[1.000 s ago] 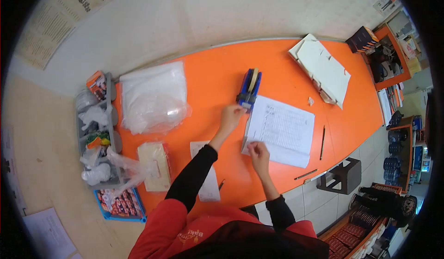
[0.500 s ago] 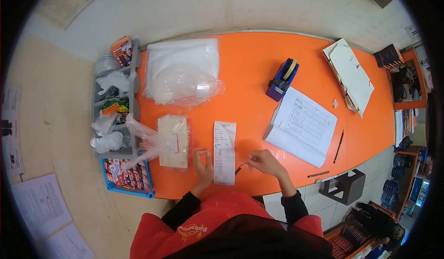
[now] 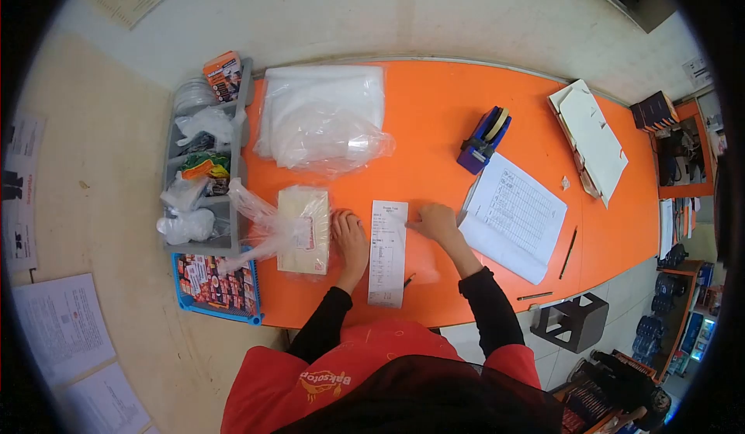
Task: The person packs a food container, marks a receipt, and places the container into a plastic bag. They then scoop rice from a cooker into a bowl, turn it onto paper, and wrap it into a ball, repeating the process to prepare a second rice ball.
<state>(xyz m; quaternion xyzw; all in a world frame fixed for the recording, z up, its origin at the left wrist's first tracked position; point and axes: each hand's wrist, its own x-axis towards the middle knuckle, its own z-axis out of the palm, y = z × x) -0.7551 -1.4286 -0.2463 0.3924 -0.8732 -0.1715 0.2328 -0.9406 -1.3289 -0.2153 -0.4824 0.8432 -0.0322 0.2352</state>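
A long white printed receipt [image 3: 387,255] lies flat on the orange table [image 3: 434,139]. Just right of its upper part is my right hand [image 3: 435,223], fingers curled, an extended finger near the paper's edge; it is too small to tell whether anything is held. My left hand [image 3: 350,237] rests on the table with its fingers spread slightly, between the receipt and a cream box in a clear plastic bag [image 3: 303,231]. A short dark pencil [image 3: 409,280] lies beside the receipt's lower right edge.
Folded clear plastic bags [image 3: 326,116] lie at the back left, beside a grey compartment tray [image 3: 243,155] and a blue basket [image 3: 256,310]. To the right are a blue tape dispenser [image 3: 483,141], an open notebook [image 3: 516,213], a white folder [image 3: 590,139] and two pencils.
My right hand has moved up along the receipt's right side. My left hand has moved forward and lies flatter beside the bagged box. The whole view has shifted slightly.
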